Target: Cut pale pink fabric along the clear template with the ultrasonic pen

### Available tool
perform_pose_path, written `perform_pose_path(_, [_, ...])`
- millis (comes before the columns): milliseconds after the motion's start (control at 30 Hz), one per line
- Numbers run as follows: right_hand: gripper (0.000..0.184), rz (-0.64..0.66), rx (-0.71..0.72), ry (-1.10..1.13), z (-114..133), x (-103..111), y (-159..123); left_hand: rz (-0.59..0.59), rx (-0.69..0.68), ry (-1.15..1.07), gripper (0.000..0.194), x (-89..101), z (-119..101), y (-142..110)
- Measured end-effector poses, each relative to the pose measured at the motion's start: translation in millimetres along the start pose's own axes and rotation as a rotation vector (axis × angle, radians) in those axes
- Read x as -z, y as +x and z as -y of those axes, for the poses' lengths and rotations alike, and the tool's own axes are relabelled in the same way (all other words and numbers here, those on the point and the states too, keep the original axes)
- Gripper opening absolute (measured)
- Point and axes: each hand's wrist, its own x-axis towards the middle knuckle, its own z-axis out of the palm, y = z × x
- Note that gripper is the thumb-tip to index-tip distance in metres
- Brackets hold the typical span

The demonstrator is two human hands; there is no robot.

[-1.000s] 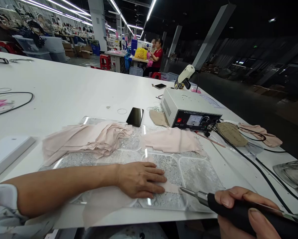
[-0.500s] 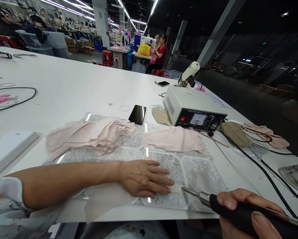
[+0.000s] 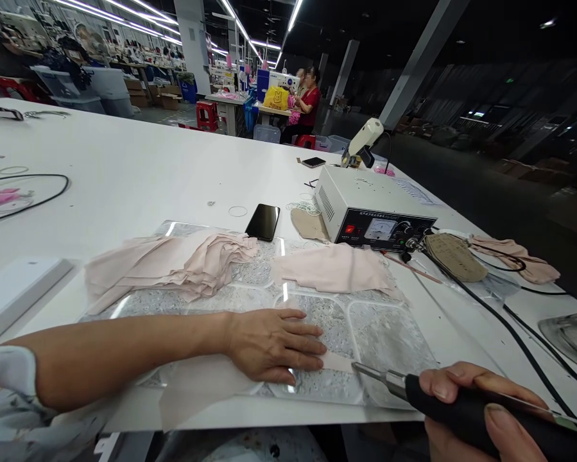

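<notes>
left hand [image 3: 271,344] open, flat on pink fabric [image 3: 339,363] | right hand [image 3: 490,389] grips black-handled tool [image 3: 432,399] | clear container [image 3: 570,337], contents unclear

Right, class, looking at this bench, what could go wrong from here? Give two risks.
The metal tip of the black tool points toward the left hand, so a slip might catch the fingers.
The pale fabric under that hand is thin and hangs over the table's edge, so it could shift or pucker.

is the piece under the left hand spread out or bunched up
Spread out: the thin pale fabric lies flat past the fingertips of the left hand; the part under the palm is hidden.
</notes>
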Motion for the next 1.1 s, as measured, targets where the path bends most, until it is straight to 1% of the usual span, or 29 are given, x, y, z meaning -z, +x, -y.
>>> perform_pose_path(100, [0.008, -0.02, 0.039, 0.016, 6, -10, -2, -0.008, -0.008, 0.004, 0.045, -0.2, 0, 0])
perform_pose_path(200, [0.012, 0.007, 0.066, 0.019, 6, -15, -3, -0.01, -0.002, -0.004, 0.042, -0.7, 0, 0])
perform_pose_path(333, [0.015, 0.061, 0.057, 0.006, 1, -17, -3, -0.039, -0.023, 0.012, 0.042, -1.6, 1, -1])
perform_pose_path(400, [0.014, 0.062, 0.058, 0.003, 0, -20, -3, -0.06, -0.036, 0.021, 0.043, -1.5, 1, -1])
perform_pose_path(633, [0.015, 0.041, 0.047, -0.008, 3, -33, -4, -0.092, -0.031, -0.003, 0.036, 0.5, 0, 0])
perform_pose_path(767, [0.014, 0.041, 0.064, -0.025, 2, -34, -4, -0.082, -0.042, 0.011, 0.038, -0.4, 1, 0])
perform_pose_path(867, [0.01, 0.035, 0.109, -0.056, 0, -34, -4, -0.097, -0.051, 0.002, 0.039, -1.0, 1, 0])
perform_pose_path(1000, [0.009, 0.09, 0.176, -0.088, 0, -35, -3, -0.098, -0.034, -0.021, 0.038, -0.4, 1, 0])
perform_pose_path(1100, [0.01, 0.09, 0.162, -0.057, 3, -34, -3, -0.089, -0.025, -0.024, 0.038, -0.1, 1, 0])
